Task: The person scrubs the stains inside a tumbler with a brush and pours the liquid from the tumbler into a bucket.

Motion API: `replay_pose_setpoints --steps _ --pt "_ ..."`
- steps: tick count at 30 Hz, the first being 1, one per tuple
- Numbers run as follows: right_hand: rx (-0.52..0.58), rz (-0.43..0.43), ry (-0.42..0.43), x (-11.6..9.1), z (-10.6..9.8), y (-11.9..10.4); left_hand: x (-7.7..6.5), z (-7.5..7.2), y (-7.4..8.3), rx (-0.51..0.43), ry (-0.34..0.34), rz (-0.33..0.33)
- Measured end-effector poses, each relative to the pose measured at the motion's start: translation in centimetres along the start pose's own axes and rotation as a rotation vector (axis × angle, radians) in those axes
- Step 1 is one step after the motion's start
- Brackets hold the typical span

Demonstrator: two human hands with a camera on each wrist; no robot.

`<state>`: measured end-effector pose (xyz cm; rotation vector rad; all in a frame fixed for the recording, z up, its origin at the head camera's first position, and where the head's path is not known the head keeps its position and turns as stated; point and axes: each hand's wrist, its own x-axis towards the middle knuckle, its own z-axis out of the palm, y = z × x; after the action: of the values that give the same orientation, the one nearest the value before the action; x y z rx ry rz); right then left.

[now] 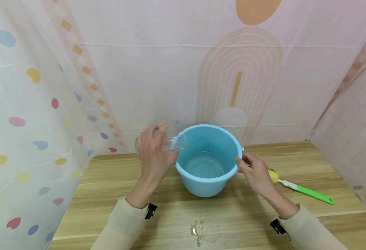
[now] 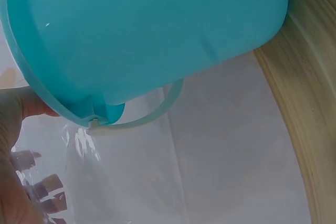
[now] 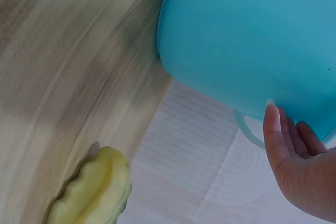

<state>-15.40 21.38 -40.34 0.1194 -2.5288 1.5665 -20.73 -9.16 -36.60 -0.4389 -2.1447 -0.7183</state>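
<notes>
A light blue bucket (image 1: 204, 187) stands on the wooden table, with shallow clear liquid (image 1: 203, 165) in its bottom. My left hand (image 1: 154, 156) grips a clear, see-through cup (image 1: 177, 141), tipped sideways at the bucket's left rim. In the left wrist view, fingertips (image 2: 50, 184) show through the clear wall of the cup. On the opposite side, my right hand (image 1: 258, 175) holds the bucket's rim, thumb at the edge and fingers along the outside. The right wrist view shows those fingers (image 3: 283, 129) against the blue wall, near the bucket's handle (image 3: 248, 132).
A brush with a green handle (image 1: 315, 193) and a yellow sponge head (image 3: 97, 190) lies right of the bucket. Water drops (image 1: 194, 229) wet the table in front. Patterned curtains (image 1: 158, 69) hang behind and at both sides.
</notes>
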Motion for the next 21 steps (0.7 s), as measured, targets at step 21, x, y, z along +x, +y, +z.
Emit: replay_pose_setpoints --steps 21 --pt "-0.015 -0.021 0.01 0.2 -0.33 0.19 0.84 0.2 0.41 0.065 -0.074 0.047"
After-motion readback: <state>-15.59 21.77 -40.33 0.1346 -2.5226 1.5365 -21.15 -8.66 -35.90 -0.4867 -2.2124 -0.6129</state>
